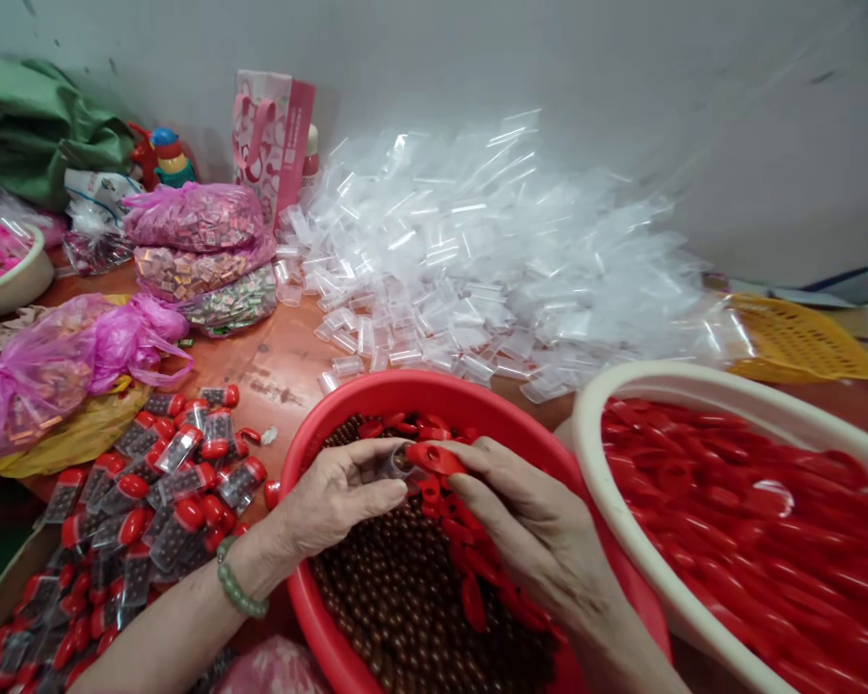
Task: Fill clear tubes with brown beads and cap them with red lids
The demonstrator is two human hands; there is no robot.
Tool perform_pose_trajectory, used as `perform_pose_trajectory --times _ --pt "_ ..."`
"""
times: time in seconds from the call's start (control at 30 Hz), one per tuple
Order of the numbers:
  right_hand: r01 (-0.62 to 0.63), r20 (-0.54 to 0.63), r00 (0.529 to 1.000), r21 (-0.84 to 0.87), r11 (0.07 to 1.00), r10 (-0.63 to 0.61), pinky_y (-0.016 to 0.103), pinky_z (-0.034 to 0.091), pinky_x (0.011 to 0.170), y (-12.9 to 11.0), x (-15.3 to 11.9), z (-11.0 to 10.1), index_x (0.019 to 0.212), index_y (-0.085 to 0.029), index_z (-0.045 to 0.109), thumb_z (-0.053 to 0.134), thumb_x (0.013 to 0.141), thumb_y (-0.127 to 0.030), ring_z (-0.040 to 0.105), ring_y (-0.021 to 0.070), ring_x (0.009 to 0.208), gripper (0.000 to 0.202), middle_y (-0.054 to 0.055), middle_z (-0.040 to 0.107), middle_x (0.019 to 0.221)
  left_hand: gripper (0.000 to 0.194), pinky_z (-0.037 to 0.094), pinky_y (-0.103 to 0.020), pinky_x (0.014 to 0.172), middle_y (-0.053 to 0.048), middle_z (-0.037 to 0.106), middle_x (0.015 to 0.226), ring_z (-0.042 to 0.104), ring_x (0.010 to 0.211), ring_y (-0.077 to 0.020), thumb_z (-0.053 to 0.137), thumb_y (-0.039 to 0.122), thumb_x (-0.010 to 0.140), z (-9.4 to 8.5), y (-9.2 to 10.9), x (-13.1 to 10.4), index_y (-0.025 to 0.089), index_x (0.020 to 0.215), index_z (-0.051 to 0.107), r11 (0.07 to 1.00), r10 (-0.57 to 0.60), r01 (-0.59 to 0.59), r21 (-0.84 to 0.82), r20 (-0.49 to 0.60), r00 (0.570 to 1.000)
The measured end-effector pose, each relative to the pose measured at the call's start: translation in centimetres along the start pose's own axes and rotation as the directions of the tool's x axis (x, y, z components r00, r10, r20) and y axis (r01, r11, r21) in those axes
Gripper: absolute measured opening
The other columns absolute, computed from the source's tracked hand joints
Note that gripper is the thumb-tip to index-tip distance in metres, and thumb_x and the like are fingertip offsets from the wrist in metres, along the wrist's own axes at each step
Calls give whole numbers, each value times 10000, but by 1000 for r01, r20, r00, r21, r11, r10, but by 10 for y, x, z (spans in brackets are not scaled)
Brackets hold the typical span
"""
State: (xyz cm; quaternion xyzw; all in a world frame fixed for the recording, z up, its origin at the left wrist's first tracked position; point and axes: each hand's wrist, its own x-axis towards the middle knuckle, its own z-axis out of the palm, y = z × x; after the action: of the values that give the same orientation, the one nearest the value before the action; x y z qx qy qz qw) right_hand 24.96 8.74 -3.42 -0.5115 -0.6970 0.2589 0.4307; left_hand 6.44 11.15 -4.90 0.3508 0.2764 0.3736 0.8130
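Pinched between the two hands (423, 492), the clear tube (399, 463) meets a red cap (435, 459).

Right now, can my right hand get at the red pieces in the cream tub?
Probably yes: the red pieces lie uncovered in the cream tub beside your right hand, though it holds a red part.

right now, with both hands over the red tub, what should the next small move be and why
Probably ease the red cap in the right hand squarely onto the clear tube in the left hand. They are held nearly end to end, though I can't tell whether they already touch, and the filled tubes to the left have red ends.
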Motion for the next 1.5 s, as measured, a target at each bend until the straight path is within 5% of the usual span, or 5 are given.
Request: perform_pose_trajectory --times 0.23,0.77,0.9,1.17,1.5 --pt "140 8 989 -300 944 -145 231 490 572 8 0 -5 1079 -217 663 536 918 -203 575 128 628 205 13 578 746 512 420 -256 898 -41 709 994 596 915 -125 808 424 688 -2 4 -4 205 1138 702 991 -49 53 126 -35 998" --pt "71 42 997 -45 996 -69 226 537 669 -8 4 -8 1115 -277 687 526 919 -199 658 146 762 265 20 693 861 416 474 -233 740 -50 672 903 599 801 -126 795 246 682 -6 5 -4 199 1087 717 993 -103 104 -46 32 994" --pt "74 34 997 -36 997 -72 239 554 721 -9 4 -1 1229 -276 645 533 918 -203 688 160 834 338 30 731 958 344 460 -220 717 -44 658 870 587 735 -100 761 322 746 -5 5 -4 169 1050 708 995 -89 87 45 54 995" --pt "82 88 993 5 997 -82 200 502 533 -15 8 3 1149 -248 703 526 914 -176 598 117 598 302 6 624 681 396 453 -235 741 -44 633 804 584 739 -109 706 460 779 -3 8 -3 116 967 652 974 -99 76 213 99 990" --pt "224 130 967 -38 974 -217 193 539 610 -2 5 11 1217 -226 664 555 894 -139 629 117 654 352 30 672 792 423 335 -150 431 0 526 763 427 509 -26 596 546 836 -4 1 -5 135 892 515 971 -64 37 235 107 992"
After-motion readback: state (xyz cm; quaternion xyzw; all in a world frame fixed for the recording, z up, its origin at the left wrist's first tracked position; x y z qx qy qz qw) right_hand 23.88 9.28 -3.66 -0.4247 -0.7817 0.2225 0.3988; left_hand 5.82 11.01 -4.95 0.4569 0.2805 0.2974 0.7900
